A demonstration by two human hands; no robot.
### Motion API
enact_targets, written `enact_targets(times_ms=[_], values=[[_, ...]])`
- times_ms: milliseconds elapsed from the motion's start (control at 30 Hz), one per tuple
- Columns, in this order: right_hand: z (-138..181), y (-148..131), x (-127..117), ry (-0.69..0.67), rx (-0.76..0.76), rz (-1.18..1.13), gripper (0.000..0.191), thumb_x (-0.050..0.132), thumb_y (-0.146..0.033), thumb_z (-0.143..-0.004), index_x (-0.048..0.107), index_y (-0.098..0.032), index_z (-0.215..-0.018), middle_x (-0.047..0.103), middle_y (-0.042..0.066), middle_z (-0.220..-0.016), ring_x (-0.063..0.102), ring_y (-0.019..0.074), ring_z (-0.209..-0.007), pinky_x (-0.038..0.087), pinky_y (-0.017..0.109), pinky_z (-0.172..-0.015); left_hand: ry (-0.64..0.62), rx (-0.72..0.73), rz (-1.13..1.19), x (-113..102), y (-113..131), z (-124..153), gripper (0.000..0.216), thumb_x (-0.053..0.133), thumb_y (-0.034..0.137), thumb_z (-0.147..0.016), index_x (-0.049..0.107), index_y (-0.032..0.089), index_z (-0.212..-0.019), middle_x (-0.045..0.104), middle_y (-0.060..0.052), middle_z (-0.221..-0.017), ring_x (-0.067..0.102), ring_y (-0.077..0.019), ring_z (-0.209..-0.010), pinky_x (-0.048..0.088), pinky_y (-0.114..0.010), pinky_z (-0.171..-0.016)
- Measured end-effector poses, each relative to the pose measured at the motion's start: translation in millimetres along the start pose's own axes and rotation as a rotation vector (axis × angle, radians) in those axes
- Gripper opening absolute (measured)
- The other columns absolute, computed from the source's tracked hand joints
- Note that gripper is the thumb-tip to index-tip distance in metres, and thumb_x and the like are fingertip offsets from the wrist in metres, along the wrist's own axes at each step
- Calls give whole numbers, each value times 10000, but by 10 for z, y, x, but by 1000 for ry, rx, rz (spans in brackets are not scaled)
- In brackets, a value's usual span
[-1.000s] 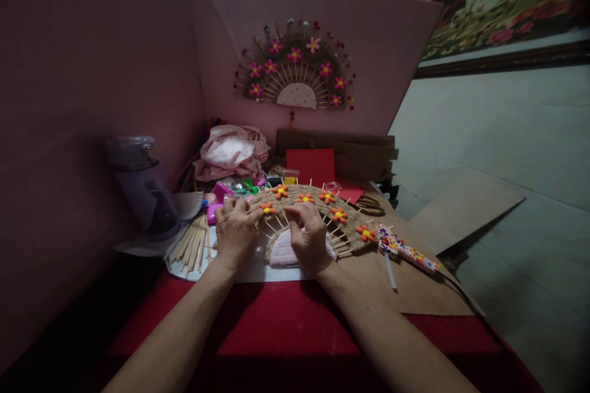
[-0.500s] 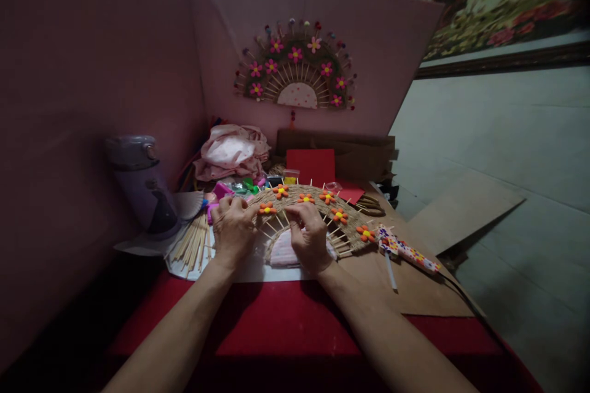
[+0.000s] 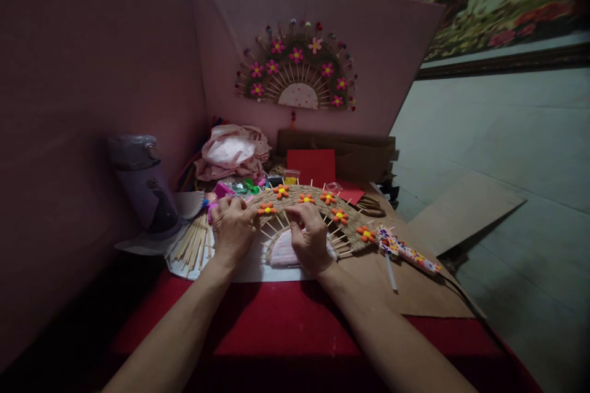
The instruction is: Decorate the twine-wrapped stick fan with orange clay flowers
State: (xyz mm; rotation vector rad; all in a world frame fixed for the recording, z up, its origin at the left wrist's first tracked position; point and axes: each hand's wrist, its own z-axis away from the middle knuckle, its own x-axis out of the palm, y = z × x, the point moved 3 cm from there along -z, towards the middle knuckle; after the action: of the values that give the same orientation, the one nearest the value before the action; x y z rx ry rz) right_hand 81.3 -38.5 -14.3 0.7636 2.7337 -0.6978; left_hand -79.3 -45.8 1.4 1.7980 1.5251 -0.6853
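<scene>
A half-round craft fan made of twine wound over wooden sticks lies before me, with several orange clay flowers that have yellow centres. Its inner half-disc is covered in pale pink cloth. My left hand is closed over the fan's left end, beside an orange flower; the hand hides that end. At the inner edge of the twine band, my right hand is closed in a pinch, thumb against forefinger. Its palm covers part of the cloth half-disc.
A patterned glue gun with a cord lies right on cardboard. Loose wooden sticks and a purple flask stand left. Pink cloth and red card sit behind. A finished fan hangs on the pink panel.
</scene>
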Motion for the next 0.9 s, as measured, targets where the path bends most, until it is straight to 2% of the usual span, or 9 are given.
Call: enact_targets(times_ms=[100, 167, 267, 367, 500, 600, 700, 800, 900], values=[[-1, -5, -1, 3, 1, -7, 133, 500, -143, -862, 608, -212, -898, 610, 39, -833, 549, 177, -827, 462, 320, -743, -7, 14, 17, 8, 2, 4, 214, 531, 244, -783, 739, 277, -742, 624, -81, -888, 427, -291, -983, 292, -439, -793], [0, -8, 1, 10, 3, -8, 124, 503, -151, -866, 609, -207, -897, 610, 41, -832, 548, 176, -828, 461, 318, -741, 30, -12, 29, -6, -15, -1, 227, 518, 233, -788, 733, 276, -844, 633, -81, -921, 435, -290, -989, 296, -445, -810], [0, -5, 1, 16, 11, -7, 118, 499, -158, -873, 607, -200, -894, 602, 42, -828, 545, 175, -826, 457, 315, -746, 118, -91, 77, -36, -70, -26, 289, 473, 218, -814, 681, 238, -1013, 647, -84, -971, 449, -290, -1023, 310, -441, -853], [-9, 14, -14, 29, 29, -5, 124, 485, -175, -885, 605, -195, -909, 597, 42, -834, 543, 172, -827, 452, 312, -757, 147, -234, 141, -35, -155, -66, 249, 458, 277, -838, 648, 190, -974, 651, -94, -986, 480, -283, -1025, 344, -410, -870], [-36, 55, -60, 72, 66, 26, 138, 467, -204, -901, 602, -185, -921, 592, 46, -836, 539, 170, -822, 448, 308, -755, 16, -452, 150, -13, -266, -101, 281, 450, 329, -844, 596, 186, -1036, 642, -115, -1037, 532, -290, -993, 387, -399, -839], [-45, 44, -75, 87, 62, 51, 153, 455, -206, -906, 606, -186, -915, 589, 48, -824, 538, 171, -808, 451, 308, -745, -104, -521, 135, -16, -320, -113, 343, 404, 374, -861, 570, 191, -1099, 662, -140, -992, 574, -313, -964, 408, -410, -798], [-30, -37, -46, 30, -40, 30, 154, 464, -175, -893, 611, -194, -934, 607, 51, -832, 549, 175, -830, 461, 314, -766, -207, -557, 158, 15, -369, -122, 389, 353, 407, -871, 568, 196, -1118, 679, -156, -946, 614, -328, -902, 425, -408, -738], [-7, -114, 0, -53, -136, -5, 174, 476, -156, -880, 617, -201, -972, 619, 56, -872, 557, 174, -859, 477, 313, -772, -224, -557, 236, 90, -412, -141, 380, 363, 395, -856, 586, 207, -1101, 684, -145, -972, 626, -315, -900, 436, -379, -704], [5, -120, 24, -93, -146, -17, 171, 485, -168, -878, 625, -208, -968, 623, 55, -879, 562, 171, -857, 489, 317, -771, -184, -522, 339, 182, -452, -162, 360, 402, 369, -830, 609, 188, -1063, 687, -129, -986, 632, -276, -904, 447, -336, -698]])
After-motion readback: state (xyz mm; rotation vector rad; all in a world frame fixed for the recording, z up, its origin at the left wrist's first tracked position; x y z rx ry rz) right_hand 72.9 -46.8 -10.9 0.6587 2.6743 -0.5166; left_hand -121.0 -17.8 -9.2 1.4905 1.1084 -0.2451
